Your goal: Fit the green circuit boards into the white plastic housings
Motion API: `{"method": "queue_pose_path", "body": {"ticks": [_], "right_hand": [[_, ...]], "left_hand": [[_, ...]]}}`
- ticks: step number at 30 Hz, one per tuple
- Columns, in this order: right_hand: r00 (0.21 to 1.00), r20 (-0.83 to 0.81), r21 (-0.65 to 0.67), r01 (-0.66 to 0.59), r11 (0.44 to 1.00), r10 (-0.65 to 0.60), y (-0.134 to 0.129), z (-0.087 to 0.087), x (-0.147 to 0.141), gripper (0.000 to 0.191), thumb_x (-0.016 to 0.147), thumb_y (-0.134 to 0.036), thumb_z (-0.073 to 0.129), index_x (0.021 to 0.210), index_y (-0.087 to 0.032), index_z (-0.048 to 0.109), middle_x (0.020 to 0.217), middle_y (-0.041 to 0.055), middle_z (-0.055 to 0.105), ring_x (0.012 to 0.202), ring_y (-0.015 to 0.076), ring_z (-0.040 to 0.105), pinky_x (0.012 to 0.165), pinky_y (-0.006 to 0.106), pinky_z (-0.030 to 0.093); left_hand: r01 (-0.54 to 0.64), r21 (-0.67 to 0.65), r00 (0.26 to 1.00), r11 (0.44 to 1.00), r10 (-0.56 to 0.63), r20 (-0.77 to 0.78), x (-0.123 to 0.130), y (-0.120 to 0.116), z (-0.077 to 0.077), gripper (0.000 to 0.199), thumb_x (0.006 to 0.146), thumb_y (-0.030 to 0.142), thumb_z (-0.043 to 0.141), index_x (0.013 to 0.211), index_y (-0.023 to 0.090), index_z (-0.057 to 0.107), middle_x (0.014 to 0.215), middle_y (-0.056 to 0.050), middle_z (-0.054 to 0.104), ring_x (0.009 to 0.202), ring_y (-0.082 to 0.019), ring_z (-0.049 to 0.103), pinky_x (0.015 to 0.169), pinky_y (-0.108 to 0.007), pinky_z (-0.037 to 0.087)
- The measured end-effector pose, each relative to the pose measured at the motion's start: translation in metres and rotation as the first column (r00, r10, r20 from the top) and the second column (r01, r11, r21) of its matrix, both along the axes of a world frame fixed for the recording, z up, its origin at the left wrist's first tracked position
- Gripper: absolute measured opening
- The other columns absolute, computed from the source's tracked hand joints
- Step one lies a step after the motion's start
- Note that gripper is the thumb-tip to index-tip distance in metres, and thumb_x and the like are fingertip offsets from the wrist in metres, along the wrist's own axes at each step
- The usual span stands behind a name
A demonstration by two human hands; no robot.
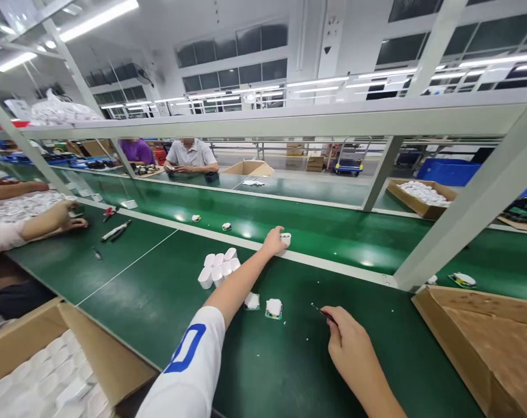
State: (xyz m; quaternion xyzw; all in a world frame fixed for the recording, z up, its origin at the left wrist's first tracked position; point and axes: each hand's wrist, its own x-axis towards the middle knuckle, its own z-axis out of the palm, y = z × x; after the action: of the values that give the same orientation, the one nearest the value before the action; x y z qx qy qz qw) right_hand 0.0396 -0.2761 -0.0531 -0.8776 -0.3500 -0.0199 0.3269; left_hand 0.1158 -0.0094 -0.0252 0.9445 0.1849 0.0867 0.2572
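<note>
My left hand [274, 241] reaches across the green belt [289, 371] and holds a small white cup [285, 238] at the belt's far edge. Behind my left forearm stands a cluster of several white cups [217, 268], some lying on their sides. Two white pieces on green-backed pads [273, 308] lie just past my left wrist. My right hand [349, 342] rests low on the right, pinching a thin dark pointed tool [323, 312]. Small white crumbs lie near its tip.
An open cardboard box of white items [40, 371] sits at lower left, and another box [485, 342] at right. Co-workers' arms [40, 220] and pliers [115, 230] are at left. A grey metal frame [263, 125] spans a second belt.
</note>
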Motion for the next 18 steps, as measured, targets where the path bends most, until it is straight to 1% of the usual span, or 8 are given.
{"method": "queue_pose_path", "body": {"ticks": [3,5,7,9,11,14,16,18], "right_hand": [[0.999,-0.053,-0.016,-0.003,1.0,0.002,0.003,0.003,-0.006,0.03,0.084,-0.019,0.033,0.085,-0.02,0.064,0.08,0.0068,0.066,0.065,0.0197,0.062,0.056,0.031,0.048],[0.993,-0.097,-0.066,-0.068,0.995,0.061,0.006,0.006,-0.012,0.03,0.082,-0.017,0.036,0.085,-0.021,0.065,0.077,0.0047,0.067,0.068,0.0203,0.063,0.06,0.031,0.048],[0.985,-0.118,-0.112,-0.135,0.985,0.122,0.011,0.01,-0.019,0.033,0.082,-0.014,0.036,0.091,-0.021,0.067,0.082,0.004,0.068,0.079,0.0205,0.065,0.068,0.031,0.049],[0.983,-0.105,-0.171,-0.166,0.971,0.15,0.022,0.013,-0.025,0.037,0.083,-0.011,0.035,0.1,-0.02,0.066,0.094,0.0047,0.068,0.087,0.0191,0.065,0.072,0.028,0.048],[0.986,-0.069,-0.27,-0.163,0.949,0.15,0.037,0.015,-0.029,0.038,0.085,-0.012,0.036,0.111,-0.019,0.063,0.102,0.0059,0.064,0.084,0.0183,0.065,0.068,0.027,0.047],[0.989,0.022,-0.37,-0.128,0.92,0.147,0.061,0.013,-0.033,0.039,0.086,-0.026,0.045,0.122,-0.019,0.058,0.104,0.0073,0.06,0.074,0.0189,0.065,0.06,0.027,0.044],[0.981,0.077,-0.33,-0.141,0.933,0.176,0.071,0.007,-0.035,0.044,0.082,-0.034,0.051,0.124,-0.021,0.056,0.105,0.0078,0.058,0.073,0.0198,0.065,0.06,0.028,0.045],[0.971,0.07,-0.254,-0.204,0.945,0.228,0.077,-0.003,-0.031,0.04,0.082,-0.035,0.048,0.118,-0.024,0.06,0.099,0.0078,0.059,0.069,0.0204,0.065,0.061,0.031,0.047]], "left_hand": [[0.077,0.067,0.997,0.995,-0.077,-0.009,-0.046,0.02,0.016,0.035,0.079,0.019,0.063,0.113,0.017,0.056,0.116,-0.007,0.056,0.107,-0.02,0.053,0.096,-0.036,0.042],[0.115,0.11,0.993,0.987,-0.111,-0.044,-0.086,0.033,0.027,0.027,0.074,0.02,0.066,0.101,0.019,0.061,0.108,-0.005,0.057,0.104,-0.021,0.053,0.096,-0.035,0.04],[0.107,0.162,0.992,0.981,-0.094,-0.088,-0.124,0.042,0.031,0.023,0.068,0.024,0.07,0.089,0.019,0.063,0.106,-0.007,0.057,0.106,-0.027,0.05,0.095,-0.042,0.038],[0.086,0.215,0.991,0.973,-0.06,-0.122,-0.151,0.045,0.028,0.023,0.063,0.024,0.073,0.083,0.017,0.063,0.112,-0.011,0.055,0.112,-0.034,0.044,0.095,-0.053,0.035],[0.071,0.257,0.99,0.964,-0.037,-0.137,-0.164,0.044,0.022,0.022,0.063,0.023,0.073,0.082,0.017,0.064,0.119,-0.014,0.052,0.116,-0.039,0.04,0.094,-0.061,0.03],[0.038,0.302,0.993,0.953,-0.001,-0.122,-0.17,0.031,0.015,0.014,0.069,0.019,0.067,0.084,0.018,0.066,0.128,-0.015,0.049,0.12,-0.041,0.037,0.094,-0.068,0.024],[0.002,0.323,0.995,0.947,0.03,-0.094,-0.175,0.02,0.016,0.015,0.07,0.016,0.066,0.086,0.017,0.067,0.129,-0.016,0.049,0.123,-0.041,0.035,0.097,-0.071,0.018],[-0.032,0.332,0.996,0.943,0.057,-0.065,-0.183,0.01,0.02,0.018,0.069,0.016,0.068,0.087,0.018,0.067,0.13,-0.015,0.05,0.126,-0.039,0.034,0.103,-0.068,0.014]]}}
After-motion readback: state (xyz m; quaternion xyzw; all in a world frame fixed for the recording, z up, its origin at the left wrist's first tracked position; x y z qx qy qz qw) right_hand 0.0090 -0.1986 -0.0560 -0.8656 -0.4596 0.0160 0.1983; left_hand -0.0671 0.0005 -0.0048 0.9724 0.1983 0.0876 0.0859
